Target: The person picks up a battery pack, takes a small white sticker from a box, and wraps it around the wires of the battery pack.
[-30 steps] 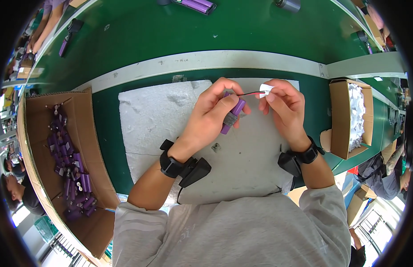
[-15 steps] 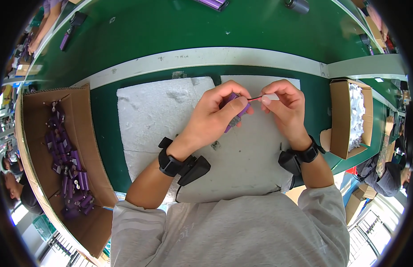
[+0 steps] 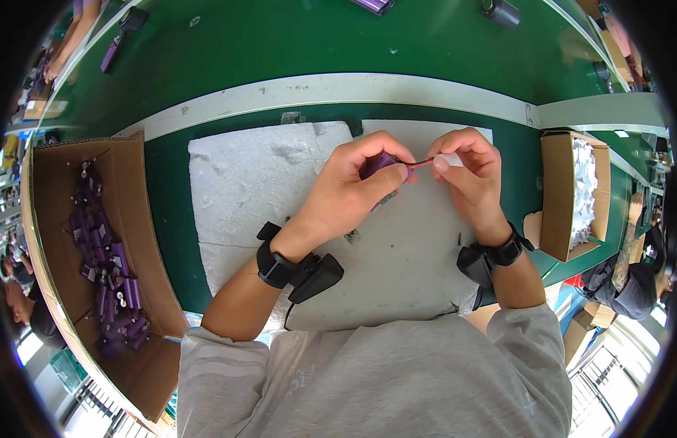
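Note:
My left hand (image 3: 345, 182) is closed around a purple battery pack (image 3: 373, 167), which its fingers and thumb partly cover. Red and black wires (image 3: 421, 162) run from the pack toward my right hand (image 3: 473, 179). Between the right thumb and fingers is a small white label (image 3: 451, 158) at the end of the wires. Whether it is wrapped around them or only touching, I cannot tell. Both hands are above the far part of a white foam sheet (image 3: 397, 270).
At left, a cardboard box (image 3: 152, 241) holds several purple battery packs (image 3: 105, 255). A smaller cardboard box (image 3: 557, 212) with white pieces (image 3: 583, 190) stands at right. A pale metal rail (image 3: 316, 91) crosses beyond the foam. Other people sit at both sides.
The purple pack has turned slightly within my left hand, so less of it shows. The white label has tilted in my right fingers. Both hands stay almost in place.

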Demonstrator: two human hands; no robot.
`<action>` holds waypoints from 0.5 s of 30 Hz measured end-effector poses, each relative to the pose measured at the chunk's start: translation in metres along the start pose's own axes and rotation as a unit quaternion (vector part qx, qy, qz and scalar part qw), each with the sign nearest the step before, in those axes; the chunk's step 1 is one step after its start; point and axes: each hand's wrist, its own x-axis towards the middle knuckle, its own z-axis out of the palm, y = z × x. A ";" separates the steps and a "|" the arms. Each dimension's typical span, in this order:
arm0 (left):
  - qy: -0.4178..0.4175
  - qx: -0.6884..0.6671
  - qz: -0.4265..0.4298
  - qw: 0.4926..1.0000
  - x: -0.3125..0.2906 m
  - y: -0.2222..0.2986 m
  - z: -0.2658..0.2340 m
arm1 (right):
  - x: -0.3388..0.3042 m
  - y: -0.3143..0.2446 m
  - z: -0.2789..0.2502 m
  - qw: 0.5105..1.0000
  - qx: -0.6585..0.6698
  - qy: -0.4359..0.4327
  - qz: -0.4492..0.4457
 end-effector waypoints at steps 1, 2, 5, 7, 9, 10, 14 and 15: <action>0.001 -0.001 0.000 1.000 0.000 0.000 0.000 | 0.000 0.000 0.000 1.000 -0.003 0.004 0.003; 0.000 0.002 -0.003 1.000 0.000 0.001 0.000 | 0.000 0.000 -0.001 1.000 -0.006 0.008 0.005; -0.005 0.006 -0.010 1.000 0.000 0.002 -0.001 | 0.000 0.003 -0.002 1.000 0.014 0.023 0.006; 0.005 -0.022 -0.017 1.000 0.001 0.005 -0.002 | 0.000 0.004 -0.003 0.999 0.025 0.032 0.006; 0.011 -0.037 -0.020 0.999 0.002 0.007 -0.003 | 0.001 0.004 -0.003 0.998 0.047 0.048 0.006; 0.008 -0.063 -0.028 0.998 0.002 0.008 -0.005 | 0.001 0.004 -0.003 0.997 0.058 0.056 0.006; 0.013 -0.149 -0.041 0.988 0.004 0.010 -0.009 | 0.002 0.003 -0.002 0.989 0.107 0.102 0.009; 0.024 -0.180 -0.038 0.983 0.004 0.010 -0.009 | 0.003 0.004 -0.002 0.989 0.107 0.102 0.009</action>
